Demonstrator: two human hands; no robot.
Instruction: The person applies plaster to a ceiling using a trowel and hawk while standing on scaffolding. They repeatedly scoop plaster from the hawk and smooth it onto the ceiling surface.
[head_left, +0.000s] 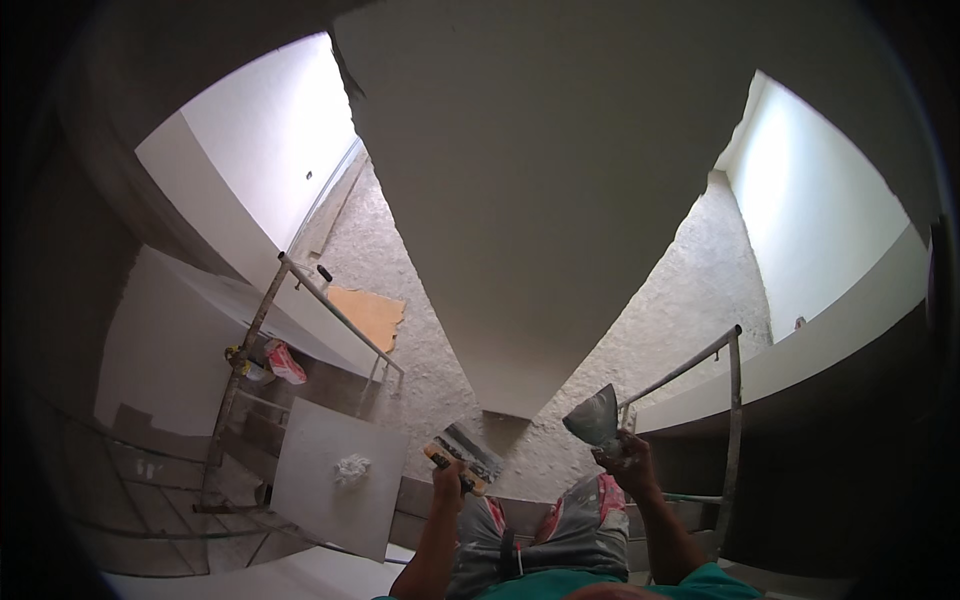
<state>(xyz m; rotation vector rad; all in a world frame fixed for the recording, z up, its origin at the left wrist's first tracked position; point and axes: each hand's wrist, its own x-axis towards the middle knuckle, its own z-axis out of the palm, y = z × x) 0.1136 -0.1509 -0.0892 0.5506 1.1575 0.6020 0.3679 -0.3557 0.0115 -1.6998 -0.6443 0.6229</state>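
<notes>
My left hand [449,475] grips the tan handle of a wide, flat metal plastering blade [470,448], held low in front of my paint-splattered grey trousers [485,558]. My right hand [630,465] holds a triangular putty knife [592,415] upright, its grey blade smeared with material. To the left of my left hand lies a pale square board [320,510] with a white lump of compound [351,470] on it.
Metal scaffold rails stand on the left [325,305] and right [736,390]. A large grey surface [530,200] hangs ahead. Rough pale floor [680,280] shows below, with a torn cardboard sheet [363,316]. A red-and-white bag [284,362] sits by the left rail.
</notes>
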